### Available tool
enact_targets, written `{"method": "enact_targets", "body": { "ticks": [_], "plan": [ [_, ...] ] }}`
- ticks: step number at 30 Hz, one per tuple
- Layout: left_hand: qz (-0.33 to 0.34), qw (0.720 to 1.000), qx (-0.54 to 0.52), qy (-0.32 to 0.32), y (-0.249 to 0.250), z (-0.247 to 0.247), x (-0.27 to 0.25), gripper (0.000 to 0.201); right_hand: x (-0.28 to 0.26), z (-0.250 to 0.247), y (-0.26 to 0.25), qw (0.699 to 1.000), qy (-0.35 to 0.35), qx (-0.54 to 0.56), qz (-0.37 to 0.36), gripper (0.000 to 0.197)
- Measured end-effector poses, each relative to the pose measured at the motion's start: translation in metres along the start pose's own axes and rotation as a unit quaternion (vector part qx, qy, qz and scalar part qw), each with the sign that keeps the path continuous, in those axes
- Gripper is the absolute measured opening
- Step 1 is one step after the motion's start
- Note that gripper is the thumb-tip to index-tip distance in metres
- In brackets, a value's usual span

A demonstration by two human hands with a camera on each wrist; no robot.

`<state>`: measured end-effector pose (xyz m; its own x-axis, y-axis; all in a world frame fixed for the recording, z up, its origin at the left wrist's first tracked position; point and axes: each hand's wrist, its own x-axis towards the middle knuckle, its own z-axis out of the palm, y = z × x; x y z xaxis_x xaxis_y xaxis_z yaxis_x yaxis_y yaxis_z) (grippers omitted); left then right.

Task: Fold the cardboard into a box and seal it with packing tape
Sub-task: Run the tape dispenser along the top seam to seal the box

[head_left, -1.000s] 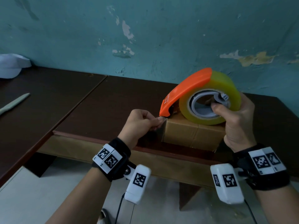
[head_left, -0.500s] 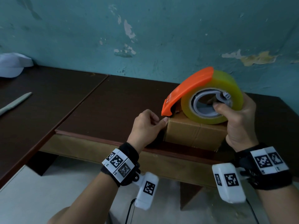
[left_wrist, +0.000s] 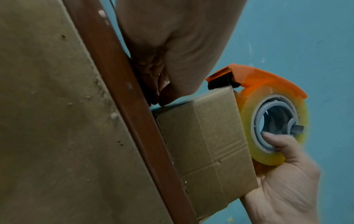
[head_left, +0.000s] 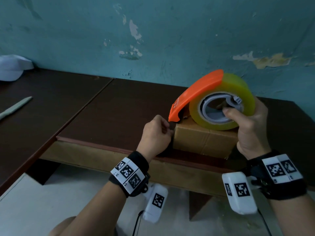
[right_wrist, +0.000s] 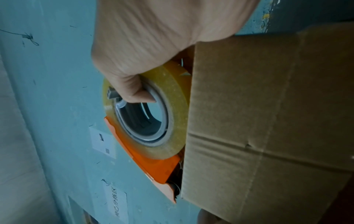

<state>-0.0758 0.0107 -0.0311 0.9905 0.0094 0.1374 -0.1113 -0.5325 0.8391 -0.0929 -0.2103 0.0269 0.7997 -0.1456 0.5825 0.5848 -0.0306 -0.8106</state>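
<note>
A small brown cardboard box (head_left: 196,138) (left_wrist: 206,136) (right_wrist: 268,113) sits closed at the table's front edge. On its top rests an orange tape dispenser (head_left: 196,94) (left_wrist: 268,81) (right_wrist: 149,163) with a yellowish tape roll (head_left: 238,86). My right hand (head_left: 238,120) (left_wrist: 283,174) (right_wrist: 138,60) grips the roll, with the thumb hooked into the grey core. My left hand (head_left: 166,131) (left_wrist: 162,94) is against the box's left face, just below the dispenser's cutter end. Its thumb and forefinger are pinched together, seemingly on the clear tape's free end, which hardly shows.
The box stands on a dark brown table (head_left: 110,108) with a raised front lip. A second dark table (head_left: 34,92) adjoins on the left, bearing a pale flat tool (head_left: 13,108) and a white cap (head_left: 12,67). A peeling teal wall stands close behind.
My left hand has moved right and down from the dispenser's cutter tip to the box's left face. The right hand and dispenser have stayed on the box top.
</note>
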Motion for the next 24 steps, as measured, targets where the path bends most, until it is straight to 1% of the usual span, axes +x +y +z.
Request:
{"method": "enact_targets", "body": {
  "ticks": [2,4,6,7,10,12,13,14,16,17,19,20,22,24],
  "plan": [
    [-0.046,0.996,-0.078,0.021,0.003,-0.001,0.001,0.006,0.0,0.0,0.001,1.0,0.004,-0.001,0.0,0.033],
    [-0.09,0.981,-0.167,0.041,0.01,-0.002,0.0,0.005,0.0,-0.001,0.002,1.0,0.004,-0.004,0.0,0.034],
    [-0.091,0.975,-0.197,0.036,0.017,0.0,-0.003,0.013,0.0,-0.002,0.003,1.0,0.003,-0.003,0.002,0.035],
    [-0.083,0.977,-0.197,0.02,0.021,0.001,-0.004,0.016,0.0,-0.002,0.003,1.0,0.002,-0.002,0.002,0.035],
    [-0.058,0.978,-0.2,-0.021,0.031,0.006,-0.009,0.019,0.0,-0.002,0.002,1.0,-0.002,0.0,0.002,0.033],
    [-0.054,0.978,-0.201,-0.033,0.034,0.008,-0.008,0.04,0.0,-0.002,0.003,1.0,0.0,0.001,0.002,0.032],
    [-0.053,0.977,-0.203,-0.036,0.033,0.01,-0.007,0.047,0.0,-0.002,0.003,1.0,0.0,0.001,0.001,0.032],
    [-0.048,0.978,-0.198,-0.038,0.031,0.011,-0.006,0.044,0.0,-0.002,0.003,1.0,-0.001,0.001,0.001,0.032],
    [-0.028,0.982,-0.183,-0.043,0.029,0.011,-0.005,0.027,0.0,-0.002,0.003,1.0,-0.003,0.004,0.001,0.032],
    [-0.017,0.984,-0.173,-0.04,0.026,0.012,-0.003,0.025,0.0,-0.002,0.003,1.0,-0.003,0.006,0.001,0.032],
    [0.003,0.989,-0.144,-0.029,0.018,0.014,-0.001,0.032,0.0,-0.001,0.002,1.0,-0.003,0.009,0.002,0.032],
    [0.014,0.992,-0.124,-0.025,0.014,0.016,0.0,0.032,0.0,-0.001,0.001,1.0,-0.004,0.01,0.002,0.032],
    [0.028,0.996,-0.083,-0.026,0.009,0.016,0.002,0.023,0.0,0.0,0.001,1.0,-0.006,0.014,0.003,0.028],
    [0.038,0.997,-0.066,-0.018,0.004,0.015,0.005,0.02,-0.001,0.0,0.0,1.0,-0.008,0.012,0.003,0.029]
  ]
}}
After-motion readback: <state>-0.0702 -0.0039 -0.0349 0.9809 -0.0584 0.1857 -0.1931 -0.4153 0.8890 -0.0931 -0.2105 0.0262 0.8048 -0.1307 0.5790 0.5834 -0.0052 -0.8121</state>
